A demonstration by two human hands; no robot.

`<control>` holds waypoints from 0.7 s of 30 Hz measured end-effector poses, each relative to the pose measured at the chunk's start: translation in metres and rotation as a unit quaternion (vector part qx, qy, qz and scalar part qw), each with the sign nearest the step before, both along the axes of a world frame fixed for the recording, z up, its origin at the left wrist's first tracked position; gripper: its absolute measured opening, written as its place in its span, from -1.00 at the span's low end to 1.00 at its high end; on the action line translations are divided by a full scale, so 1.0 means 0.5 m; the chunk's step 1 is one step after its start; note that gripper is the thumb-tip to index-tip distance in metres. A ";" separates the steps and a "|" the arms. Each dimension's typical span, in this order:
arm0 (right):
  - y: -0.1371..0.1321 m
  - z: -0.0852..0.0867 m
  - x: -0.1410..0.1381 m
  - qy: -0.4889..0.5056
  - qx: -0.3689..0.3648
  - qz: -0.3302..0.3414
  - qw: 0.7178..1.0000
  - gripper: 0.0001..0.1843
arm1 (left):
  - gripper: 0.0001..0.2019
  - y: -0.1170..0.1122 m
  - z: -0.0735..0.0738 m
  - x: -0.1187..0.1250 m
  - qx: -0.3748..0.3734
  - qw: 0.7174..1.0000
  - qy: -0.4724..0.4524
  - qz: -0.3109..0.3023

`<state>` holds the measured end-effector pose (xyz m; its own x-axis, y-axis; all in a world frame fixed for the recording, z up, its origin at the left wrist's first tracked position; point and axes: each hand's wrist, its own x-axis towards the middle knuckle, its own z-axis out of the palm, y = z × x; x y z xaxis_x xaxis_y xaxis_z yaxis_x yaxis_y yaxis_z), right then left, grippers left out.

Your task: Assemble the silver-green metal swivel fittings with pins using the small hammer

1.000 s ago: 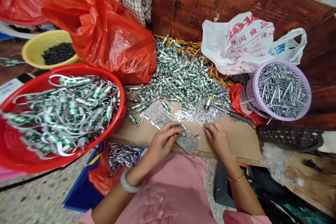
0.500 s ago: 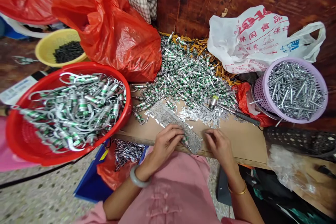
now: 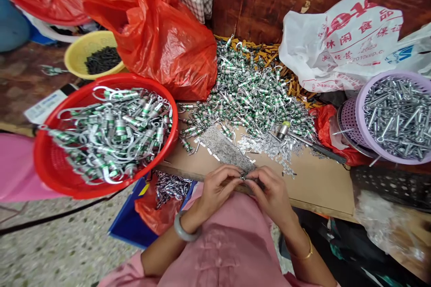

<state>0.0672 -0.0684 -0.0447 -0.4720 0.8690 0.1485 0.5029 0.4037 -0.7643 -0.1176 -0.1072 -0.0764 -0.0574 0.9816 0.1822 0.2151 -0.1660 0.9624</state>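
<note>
My left hand (image 3: 218, 190) and my right hand (image 3: 272, 193) meet at the front edge of the board. Their fingertips close around a small silver metal part (image 3: 242, 176), mostly covered by the fingers. My right hand is pinched against its right end; any smaller piece in that pinch is hidden. Just beyond the fingers lies a grey speckled metal plate (image 3: 225, 147). Small flat silver links (image 3: 254, 144) are scattered beside it. Behind them rises a heap of green-banded silver metal fittings (image 3: 247, 94), many with hooks or rings.
At left stands a red basket (image 3: 173, 130) of similar fittings, with a red plastic bag (image 3: 161, 49) and a yellow bowl (image 3: 72, 60) behind. A purple basket (image 3: 362, 116) of metal pins is at right. A dark-handled tool (image 3: 323, 150) lies by the heap.
My right hand has moved left and now meets my left hand at the metal part. The view has shifted, so the surroundings appear farther right.
</note>
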 end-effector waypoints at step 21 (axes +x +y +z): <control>0.002 0.011 0.001 0.007 0.003 0.003 1.000 -0.86 | -0.95 -0.003 -0.003 -0.001 0.036 0.999 -0.016 0.013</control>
<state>0.0677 -0.0672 -0.0394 -0.4754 0.8651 0.1600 0.4891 0.4111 -0.7693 -0.1181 -0.1087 -0.0780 -0.0899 0.9641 0.2499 0.1894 -0.2298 0.9546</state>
